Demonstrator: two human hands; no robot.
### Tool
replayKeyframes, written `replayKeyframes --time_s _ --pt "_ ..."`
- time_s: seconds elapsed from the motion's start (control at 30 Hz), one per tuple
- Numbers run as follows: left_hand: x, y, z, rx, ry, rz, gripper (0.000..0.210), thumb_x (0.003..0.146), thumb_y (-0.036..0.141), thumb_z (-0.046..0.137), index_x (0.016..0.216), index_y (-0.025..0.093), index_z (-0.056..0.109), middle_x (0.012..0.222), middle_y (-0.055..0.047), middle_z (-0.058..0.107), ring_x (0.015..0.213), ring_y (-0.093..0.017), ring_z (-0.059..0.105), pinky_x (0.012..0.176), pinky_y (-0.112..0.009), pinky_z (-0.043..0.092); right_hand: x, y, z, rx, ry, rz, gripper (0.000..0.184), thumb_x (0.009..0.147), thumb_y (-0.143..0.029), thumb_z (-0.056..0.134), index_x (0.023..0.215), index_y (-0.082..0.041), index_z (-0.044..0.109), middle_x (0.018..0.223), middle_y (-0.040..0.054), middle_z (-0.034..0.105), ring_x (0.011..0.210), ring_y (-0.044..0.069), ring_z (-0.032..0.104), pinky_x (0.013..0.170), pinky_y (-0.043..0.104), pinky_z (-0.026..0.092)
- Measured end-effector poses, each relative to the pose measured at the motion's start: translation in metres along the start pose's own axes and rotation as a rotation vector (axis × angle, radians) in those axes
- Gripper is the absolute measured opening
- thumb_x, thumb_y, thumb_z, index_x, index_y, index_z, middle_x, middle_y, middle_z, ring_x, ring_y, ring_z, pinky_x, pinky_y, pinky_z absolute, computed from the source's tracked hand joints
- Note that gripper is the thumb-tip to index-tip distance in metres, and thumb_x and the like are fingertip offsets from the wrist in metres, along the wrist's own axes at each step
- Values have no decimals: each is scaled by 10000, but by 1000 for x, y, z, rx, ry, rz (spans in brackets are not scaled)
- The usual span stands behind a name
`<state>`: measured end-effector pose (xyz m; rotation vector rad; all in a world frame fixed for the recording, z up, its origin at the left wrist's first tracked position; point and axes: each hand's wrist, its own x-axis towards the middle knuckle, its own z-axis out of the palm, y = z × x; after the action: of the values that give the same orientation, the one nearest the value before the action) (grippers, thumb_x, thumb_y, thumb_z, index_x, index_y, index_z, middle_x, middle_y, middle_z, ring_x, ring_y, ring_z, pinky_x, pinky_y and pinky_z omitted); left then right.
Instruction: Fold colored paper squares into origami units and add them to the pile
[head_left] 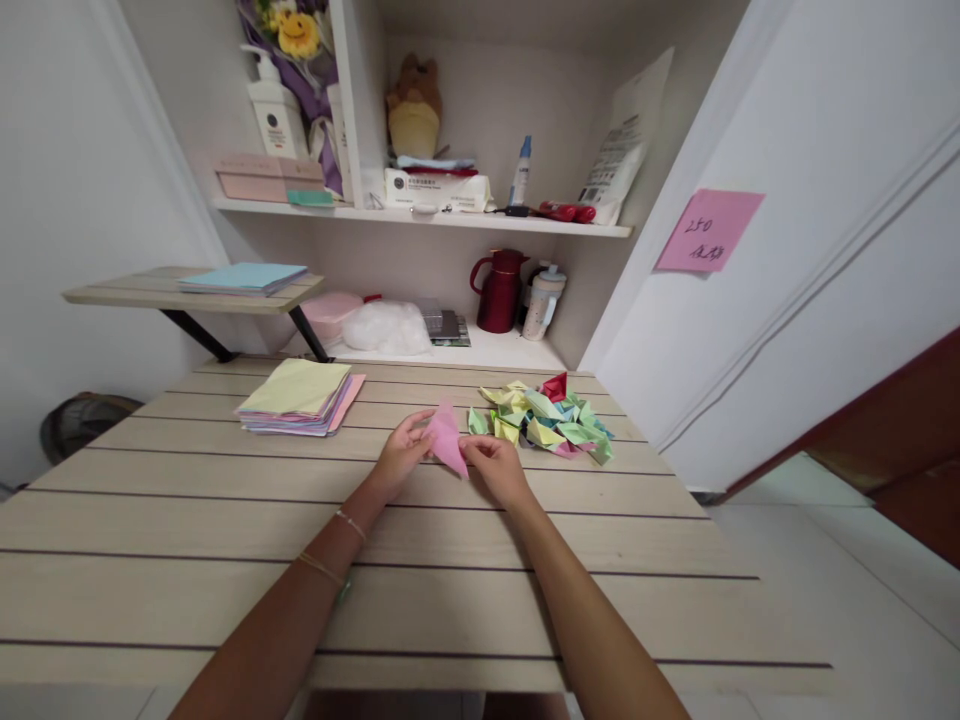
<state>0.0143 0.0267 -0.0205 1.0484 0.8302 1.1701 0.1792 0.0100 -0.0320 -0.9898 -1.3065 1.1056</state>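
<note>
A pink sheet of origami paper (448, 438), folded to a pointed shape, is held between my two hands above the table. My left hand (405, 452) grips its left side, thumb on the near face. At the right edge, my right hand (491, 462) pinches the paper between thumb and fingertips. Just beyond my right hand lies a heap of folded paper boats (541, 405) in yellow, green, blue, pink and red. To the left sits a stack of square coloured paper (296, 388), a yellow sheet on top.
The slatted wooden table (420, 620) carries a small raised shelf (127, 285) at left with blue paper (244, 278). Behind, a white cabinet (480, 222) holds a red jug (499, 292) and a pale bottle (544, 303). A pink note (710, 231) hangs on the right wall.
</note>
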Motion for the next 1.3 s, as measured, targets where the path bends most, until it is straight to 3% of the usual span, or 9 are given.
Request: replayKeyframes --time_s 0.17,0.47,0.73,0.83,0.9,0.97,1.03,1.13,1.3 --pt "-5 -4 9 -65 -18 -39 570 608 306 732 1112 172 503 978 -96 624 711 -120 586 640 -229 458 -1 -3 -3 -66 56 -2 258 644 -394 661 723 -154 711 672 53 691 603 176 601 554 276 474" --pt "-6 -12 14 -129 -130 -38 427 663 346 689 1028 160 572 920 -66 616 781 -145 579 708 -253 450 -5 -6 1 -77 31 5 222 576 -351 723 639 -142 686 578 40 662 504 140 559 472 235 424" --pt "-1 -24 10 -56 -80 -58 433 664 301 676 1063 161 585 934 -71 655 860 -191 601 769 -281 440 -3 2 3 -27 -9 10 273 596 -401 708 630 -142 630 573 20 630 508 121 540 484 226 428" --pt "0 -22 9 -55 -114 -54 468 679 222 638 1136 182 547 992 -70 649 896 -192 596 784 -283 446 -1 5 1 -83 101 -40 313 615 -383 694 803 -143 623 695 35 644 508 106 528 483 221 437" --pt "-1 -22 8 -24 -142 -68 520 665 153 615 1174 191 520 1026 -66 642 922 -197 590 784 -282 451 -1 5 0 -156 158 -89 475 597 -334 703 1020 -164 570 917 72 643 555 107 552 501 227 459" --pt "-2 -22 7 17 -153 -70 560 643 98 593 1188 193 511 1064 -62 630 959 -201 578 793 -275 451 -3 2 0 -256 127 -138 599 603 -267 679 1168 -199 492 1082 91 597 625 122 582 535 241 479" --pt "-3 -24 7 55 -164 -52 580 622 66 581 1186 187 514 1098 -64 615 989 -202 564 803 -266 449 -5 -3 1 -379 54 -193 537 643 -202 613 1170 -214 514 1071 73 614 673 142 597 589 262 488" --pt "-4 -27 7 95 -159 -15 655 588 37 598 1217 177 479 1113 -69 602 973 -188 568 797 -256 455 -9 -8 3 -526 -2 -264 351 702 -142 511 1020 -221 633 895 34 682 675 163 602 661 293 478" --pt "-3 -21 6 109 -7 -15 754 583 97 687 1267 111 370 917 -90 654 763 -150 624 680 -244 492 -10 -10 1 -577 103 -288 286 732 -156 480 937 -206 673 816 33 696 664 182 604 660 293 466"
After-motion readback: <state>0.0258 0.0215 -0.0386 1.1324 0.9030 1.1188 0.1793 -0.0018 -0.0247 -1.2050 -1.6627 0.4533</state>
